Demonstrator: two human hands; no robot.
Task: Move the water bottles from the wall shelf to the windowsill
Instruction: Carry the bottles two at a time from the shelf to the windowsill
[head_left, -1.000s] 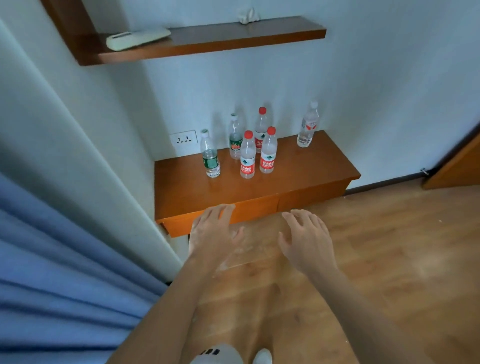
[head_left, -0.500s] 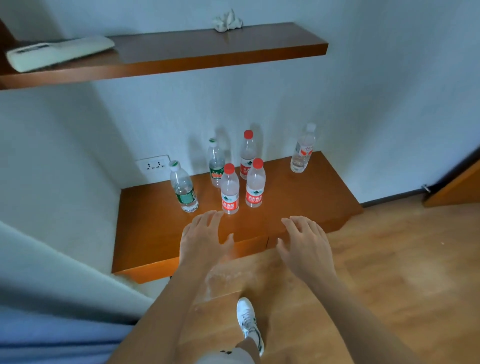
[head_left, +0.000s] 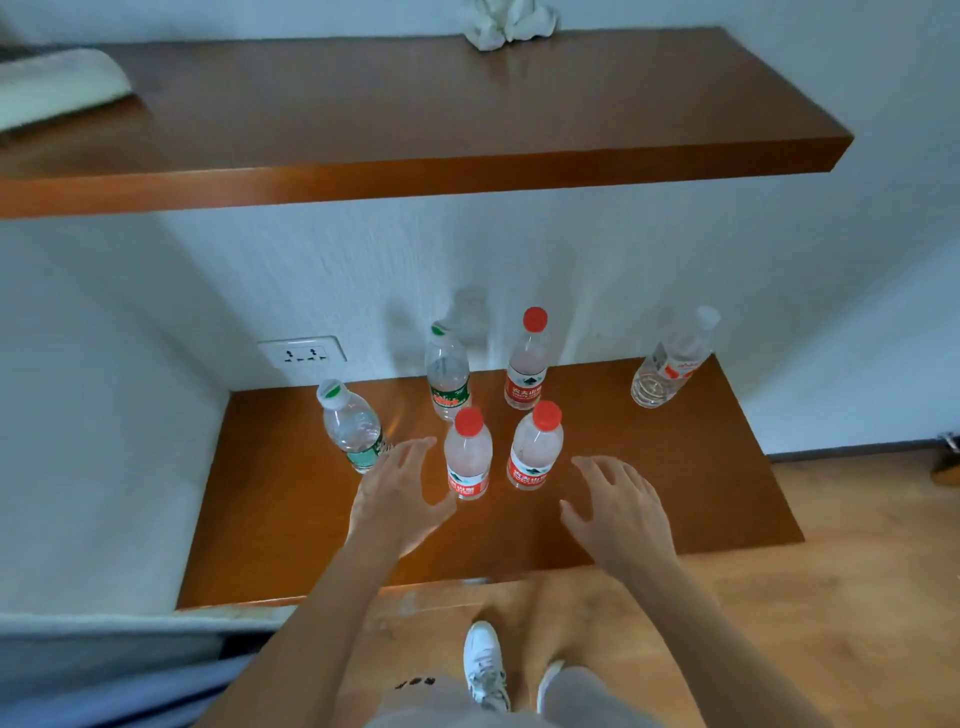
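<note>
Head cam looking down: six water bottles stand upright on the lower shelf, mid-frame. Up front are the front-left red-cap bottle and front-right red-cap bottle. Behind them sit the back green-label bottle and back red-cap bottle. The left green-label bottle is off to the side, and the white-cap bottle is alone at the right.

Left hand is spread open, holding nothing, just beside the front-left one. Right hand same deal, open and empty, lower right of the front pair.

Wall socket sits left of the bottles, upper shelf across the top.
</note>
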